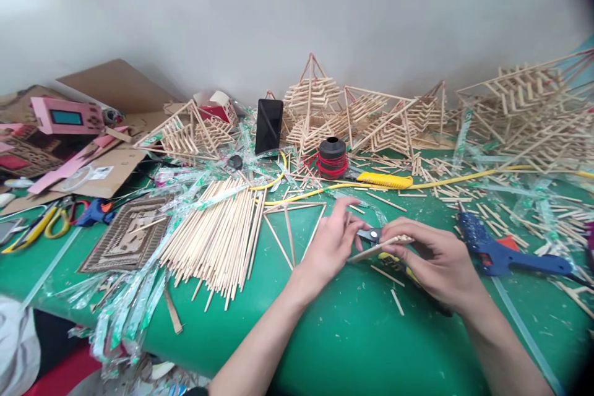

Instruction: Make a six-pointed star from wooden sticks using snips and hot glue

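Observation:
My right hand is wrapped round the yellow-and-black handles of a pair of cutting pliers, whose grey jaws point left. Thin wooden sticks lie between the thumb and fingers of that hand, in front of the pliers. My left hand is closed at the jaws, pinching the sticks' left end; its fingertips are partly hidden. Short cut pieces lie on the green table below. Just left of my left hand, a triangle of joined sticks lies flat.
A pile of long sticks lies left of centre. A blue glue gun rests at right. Behind are a yellow utility knife, a spool with red cord, a black phone and stick pyramids. A yellow cable crosses the table.

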Available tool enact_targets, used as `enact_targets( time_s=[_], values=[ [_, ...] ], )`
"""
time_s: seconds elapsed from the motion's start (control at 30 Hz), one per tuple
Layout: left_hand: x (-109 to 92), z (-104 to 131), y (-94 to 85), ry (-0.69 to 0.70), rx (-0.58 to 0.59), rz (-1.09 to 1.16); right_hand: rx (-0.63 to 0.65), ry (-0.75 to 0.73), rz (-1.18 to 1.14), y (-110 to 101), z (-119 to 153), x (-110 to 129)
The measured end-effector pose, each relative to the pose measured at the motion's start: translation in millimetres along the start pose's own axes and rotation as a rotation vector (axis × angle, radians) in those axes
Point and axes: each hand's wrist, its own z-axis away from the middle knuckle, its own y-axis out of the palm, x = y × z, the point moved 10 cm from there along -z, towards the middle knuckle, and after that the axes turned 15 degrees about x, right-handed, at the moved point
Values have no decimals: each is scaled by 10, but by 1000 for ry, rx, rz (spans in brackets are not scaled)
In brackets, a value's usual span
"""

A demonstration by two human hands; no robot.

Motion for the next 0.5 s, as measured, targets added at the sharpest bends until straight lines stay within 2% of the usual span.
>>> enact_targets(
  time_s=[0.07,0.2,0.27,0.33,0.4,0.5],
  values=[
    [-135,-238,-5,32,23,-230,7,0,15,37,-18,41],
    [-283,-720,-42,100,71,-364,21,-6,56,92,-64,111],
    [-348,-847,-40,147,98,-404,14,-10,69,82,-77,119],
    [-418,-827,-20,217,116,-400,-21,6,82,33,-77,95],
    [-450,-656,-5,287,115,-291,-55,36,93,-15,-75,58],
    [-309,-261,-7,283,80,97,-74,70,96,-27,-87,24]
  ],
)
